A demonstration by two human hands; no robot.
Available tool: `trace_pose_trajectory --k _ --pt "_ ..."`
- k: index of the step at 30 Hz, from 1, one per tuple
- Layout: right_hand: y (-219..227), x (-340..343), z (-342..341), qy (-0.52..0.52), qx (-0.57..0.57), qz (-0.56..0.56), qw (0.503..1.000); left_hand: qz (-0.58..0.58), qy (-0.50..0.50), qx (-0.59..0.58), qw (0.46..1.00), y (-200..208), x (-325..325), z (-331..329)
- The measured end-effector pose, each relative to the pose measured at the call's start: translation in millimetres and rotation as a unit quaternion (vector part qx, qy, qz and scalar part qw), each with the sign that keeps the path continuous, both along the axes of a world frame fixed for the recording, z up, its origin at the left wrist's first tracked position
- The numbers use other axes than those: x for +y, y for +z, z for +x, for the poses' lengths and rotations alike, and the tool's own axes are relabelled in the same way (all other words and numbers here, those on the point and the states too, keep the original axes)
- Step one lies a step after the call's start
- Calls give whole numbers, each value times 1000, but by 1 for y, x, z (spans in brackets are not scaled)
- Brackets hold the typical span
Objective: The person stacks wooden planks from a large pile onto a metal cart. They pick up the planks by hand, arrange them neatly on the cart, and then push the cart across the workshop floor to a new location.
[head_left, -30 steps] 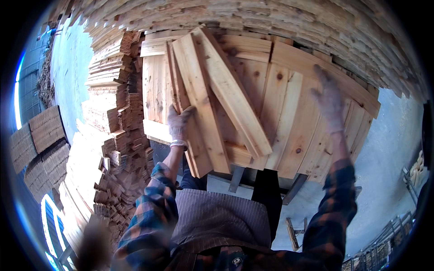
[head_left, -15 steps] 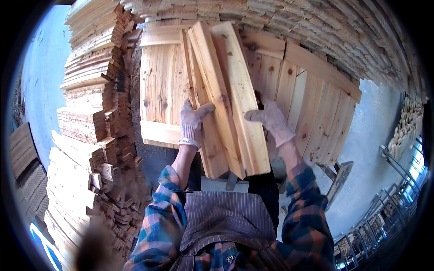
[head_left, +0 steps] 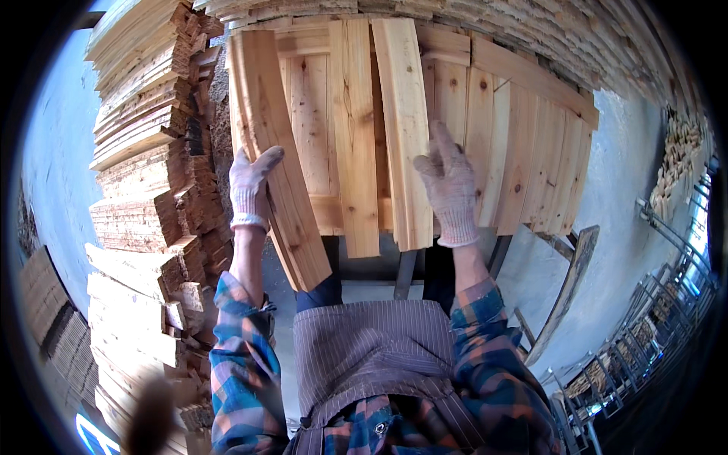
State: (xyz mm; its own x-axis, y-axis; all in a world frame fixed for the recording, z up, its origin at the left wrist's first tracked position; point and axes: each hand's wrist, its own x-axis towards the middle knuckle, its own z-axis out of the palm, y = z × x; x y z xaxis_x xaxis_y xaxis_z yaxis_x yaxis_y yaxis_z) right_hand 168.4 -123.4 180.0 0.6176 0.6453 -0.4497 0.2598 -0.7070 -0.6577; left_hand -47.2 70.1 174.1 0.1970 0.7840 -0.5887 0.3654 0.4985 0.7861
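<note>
My left hand (head_left: 249, 186), in a pale knit work glove, grips a long wooden board (head_left: 282, 178) by its left side, with the thumb over its face. That board slants across the left of the panel, its near end toward my apron. Another plank (head_left: 353, 129) lies lengthwise over the middle of the panel. A pale board (head_left: 403, 133) with a stepped edge lies to its right. Beside that board's right edge is my right hand (head_left: 447, 182), also gloved, fingers stretched and apart; whether the thumb touches the wood I cannot tell.
Under the loose boards lies a panel of planks (head_left: 523, 152) with crosspieces. A tall stack of cut wood (head_left: 140, 182) rises at my left, and more piled wood (head_left: 546, 45) runs along the far side. A wooden leg (head_left: 565, 292) stands below the panel at the right.
The gathered boards have been spread apart. My left hand has moved left with one board; the middle and right boards now lie separately on the panel. My right hand has loosened from the right board.
</note>
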Motion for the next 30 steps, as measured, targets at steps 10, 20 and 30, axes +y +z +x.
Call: trace_pose_trajectory --k 10,20,30 --pt "28 38 -72 80 161 -52 982 10 -26 -99 995 26 -81 36" --pt "28 -149 63 44 168 173 970 -110 -35 -194 974 -41 -188 144" --pt "-72 -329 213 323 -309 -239 862 11 -29 -70 997 -53 -207 158"
